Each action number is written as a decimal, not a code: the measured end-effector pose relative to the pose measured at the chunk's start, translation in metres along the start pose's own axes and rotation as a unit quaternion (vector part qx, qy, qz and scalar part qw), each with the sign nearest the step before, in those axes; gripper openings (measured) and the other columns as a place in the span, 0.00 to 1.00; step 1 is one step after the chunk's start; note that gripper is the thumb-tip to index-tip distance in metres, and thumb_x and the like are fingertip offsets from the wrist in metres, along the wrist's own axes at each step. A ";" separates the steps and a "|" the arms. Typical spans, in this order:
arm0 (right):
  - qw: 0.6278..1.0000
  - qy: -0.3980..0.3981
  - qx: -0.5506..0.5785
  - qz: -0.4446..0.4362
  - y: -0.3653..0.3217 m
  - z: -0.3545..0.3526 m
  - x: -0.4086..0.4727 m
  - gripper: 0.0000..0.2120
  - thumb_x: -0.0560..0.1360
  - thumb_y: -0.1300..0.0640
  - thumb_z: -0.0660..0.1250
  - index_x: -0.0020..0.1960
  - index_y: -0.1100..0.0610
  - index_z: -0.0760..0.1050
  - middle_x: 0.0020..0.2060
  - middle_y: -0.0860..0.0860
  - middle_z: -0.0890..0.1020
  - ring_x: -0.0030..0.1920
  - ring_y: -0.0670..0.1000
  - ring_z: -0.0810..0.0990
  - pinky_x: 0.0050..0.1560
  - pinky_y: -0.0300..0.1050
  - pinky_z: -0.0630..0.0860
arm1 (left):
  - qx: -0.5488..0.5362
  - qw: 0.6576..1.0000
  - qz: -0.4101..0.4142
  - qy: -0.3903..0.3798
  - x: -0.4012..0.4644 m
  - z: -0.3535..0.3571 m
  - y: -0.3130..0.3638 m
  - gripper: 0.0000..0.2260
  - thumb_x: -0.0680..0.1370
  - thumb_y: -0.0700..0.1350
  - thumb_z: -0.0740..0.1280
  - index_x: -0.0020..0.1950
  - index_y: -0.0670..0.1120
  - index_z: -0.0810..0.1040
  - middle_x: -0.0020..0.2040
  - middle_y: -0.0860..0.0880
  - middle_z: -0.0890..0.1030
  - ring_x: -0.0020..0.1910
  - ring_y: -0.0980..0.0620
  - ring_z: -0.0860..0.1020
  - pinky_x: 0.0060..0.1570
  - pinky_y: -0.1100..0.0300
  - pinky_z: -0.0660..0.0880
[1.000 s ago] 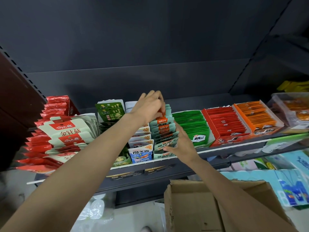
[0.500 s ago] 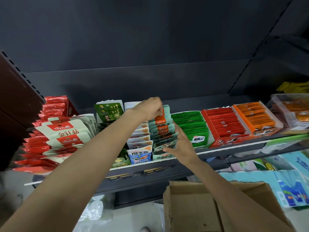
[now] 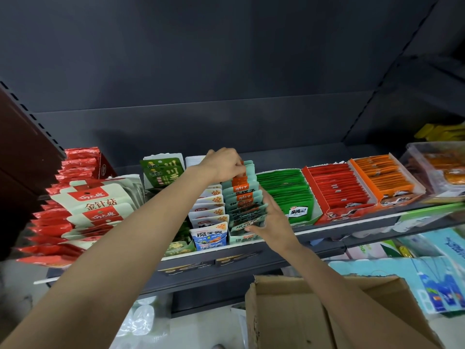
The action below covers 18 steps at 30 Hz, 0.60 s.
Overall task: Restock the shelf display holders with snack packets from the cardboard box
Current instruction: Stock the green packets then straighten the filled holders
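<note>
A row of pale-green snack packets with orange labels [image 3: 242, 197] stands in a display holder [image 3: 242, 238] at the middle of the dark shelf [image 3: 327, 229]. My left hand [image 3: 224, 163] reaches to the back of that row and pinches the tops of the rear packets. My right hand [image 3: 270, 219] lies along the row's right side, fingers fairly straight, pressing against the front packets. The open cardboard box [image 3: 297, 313] sits below the shelf at the lower right; its inside is hidden by my right forearm.
Left of the row stand white-and-blue packets [image 3: 210, 229], green packets [image 3: 163, 172] and red-and-cream bags [image 3: 90, 205]. To the right are green [image 3: 289, 195], red [image 3: 337, 187] and orange [image 3: 382, 175] holders and a clear tub [image 3: 437, 172]. Blue goods [image 3: 427, 280] fill the lower shelf.
My left hand has dropped lower and closed on the rear packets. My right hand has stayed at the row's front right side. The view has shifted slightly.
</note>
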State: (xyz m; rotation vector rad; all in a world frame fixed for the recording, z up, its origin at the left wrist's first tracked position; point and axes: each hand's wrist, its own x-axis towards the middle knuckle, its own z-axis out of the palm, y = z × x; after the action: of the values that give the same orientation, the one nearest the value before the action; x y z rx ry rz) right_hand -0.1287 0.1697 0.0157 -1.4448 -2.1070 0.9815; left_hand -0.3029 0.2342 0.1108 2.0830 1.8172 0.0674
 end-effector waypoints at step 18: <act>1.000 0.003 0.019 -0.008 0.003 0.000 -0.001 0.48 0.67 0.57 0.76 0.76 0.47 0.50 0.72 0.42 0.63 0.71 0.43 0.63 0.70 0.49 0.67 | 0.233 0.969 0.049 0.064 0.006 0.008 0.018 0.06 0.76 0.40 0.64 0.52 0.43 0.76 0.54 0.47 0.76 0.55 0.47 0.72 0.51 0.53 0.63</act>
State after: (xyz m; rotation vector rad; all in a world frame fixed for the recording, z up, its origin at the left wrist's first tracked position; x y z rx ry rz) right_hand -0.1263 0.1690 0.0136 -1.4094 -2.0802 1.0051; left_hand -0.2824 0.2359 0.1077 2.5386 1.9483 -0.2260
